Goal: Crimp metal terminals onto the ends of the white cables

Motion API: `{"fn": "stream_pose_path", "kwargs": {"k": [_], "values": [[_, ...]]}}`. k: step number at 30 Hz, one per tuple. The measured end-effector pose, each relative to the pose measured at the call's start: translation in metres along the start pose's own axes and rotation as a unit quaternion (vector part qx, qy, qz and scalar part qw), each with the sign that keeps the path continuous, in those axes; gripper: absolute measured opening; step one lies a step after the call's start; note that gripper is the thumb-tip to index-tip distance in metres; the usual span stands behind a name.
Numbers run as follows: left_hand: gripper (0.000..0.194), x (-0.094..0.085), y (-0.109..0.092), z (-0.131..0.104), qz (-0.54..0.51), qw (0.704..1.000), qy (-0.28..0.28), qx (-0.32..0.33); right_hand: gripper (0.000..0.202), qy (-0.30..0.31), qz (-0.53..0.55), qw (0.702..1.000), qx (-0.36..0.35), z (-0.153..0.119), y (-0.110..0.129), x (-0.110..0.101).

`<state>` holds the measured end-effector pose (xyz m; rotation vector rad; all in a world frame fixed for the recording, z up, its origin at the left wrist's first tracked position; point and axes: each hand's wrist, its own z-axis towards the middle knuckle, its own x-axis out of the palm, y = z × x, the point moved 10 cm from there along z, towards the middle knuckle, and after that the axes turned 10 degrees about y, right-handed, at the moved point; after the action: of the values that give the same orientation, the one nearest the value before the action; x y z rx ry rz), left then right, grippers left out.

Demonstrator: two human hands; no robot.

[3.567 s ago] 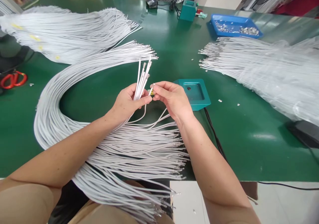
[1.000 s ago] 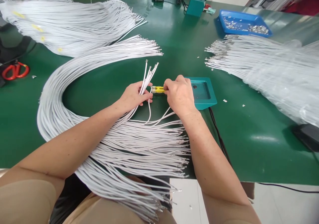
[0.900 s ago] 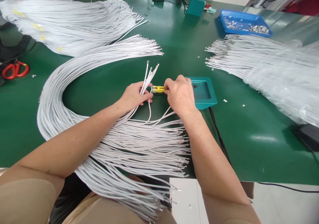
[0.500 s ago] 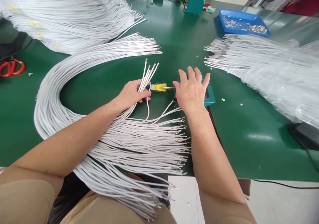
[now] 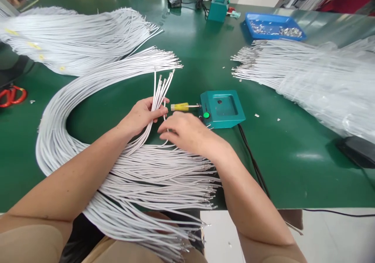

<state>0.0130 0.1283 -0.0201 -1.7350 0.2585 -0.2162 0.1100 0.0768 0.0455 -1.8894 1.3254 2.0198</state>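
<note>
My left hand [image 5: 143,114] is closed round a small bunch of white wires [image 5: 159,89], their metal-tipped ends pointing up. Just right of it, my right hand [image 5: 183,130] bends over a single wire, thumb and forefinger a little apart; whether they touch that wire is unclear. A teal box [image 5: 227,109] with a green button and a shallow recess on top stands to the right. The yellow-handled screwdriver [image 5: 181,107] lies with its shaft against the box. Below the hands spread many loose white wires [image 5: 164,177], part of a long curved bundle [image 5: 55,126].
More white wires [image 5: 82,36] lie at the back left, near red-handled scissors [image 5: 13,96]. Wires in clear plastic [image 5: 316,75] cover the right side. Behind them are a blue tray [image 5: 275,27] of small metal parts and another teal box [image 5: 218,9].
My right hand has moved left off the teal box, uncovering its top and green button, and is now beside my left hand. My left hand still holds the bunch. The view has shifted slightly.
</note>
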Motion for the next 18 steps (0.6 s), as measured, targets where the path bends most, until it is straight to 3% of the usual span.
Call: {"fn": "stream_pose_path", "kwargs": {"k": [2,5,9,11,14,16,18], "values": [[0.04,0.001,0.0,-0.001,-0.023,1.0,0.0,-0.008,0.017,0.083,-0.03,0.996,0.028,0.004,0.004,0.024],[0.035,0.002,-0.002,-0.003,-0.044,0.999,-0.011,-0.009,0.016,0.137,-0.078,0.985,0.071,0.005,0.006,0.043],[0.032,0.002,-0.005,-0.006,-0.059,0.998,-0.02,0.004,0.016,0.151,-0.068,0.983,0.078,-0.001,0.012,0.043],[0.032,0.001,-0.008,-0.007,-0.041,0.999,-0.023,0.023,0.017,0.145,0.007,0.986,0.078,-0.005,0.009,0.036],[0.034,0.005,-0.014,-0.009,-0.002,0.999,-0.013,0.051,0.026,0.047,0.182,0.974,0.124,-0.008,-0.022,0.007],[0.03,0.012,-0.017,-0.011,0.027,0.998,0.008,0.055,0.029,-0.094,0.256,0.948,0.164,-0.014,-0.053,-0.02],[0.024,0.022,-0.018,-0.014,0.06,0.997,0.037,0.043,0.027,-0.236,0.346,0.894,0.157,-0.024,-0.077,-0.04]]}}
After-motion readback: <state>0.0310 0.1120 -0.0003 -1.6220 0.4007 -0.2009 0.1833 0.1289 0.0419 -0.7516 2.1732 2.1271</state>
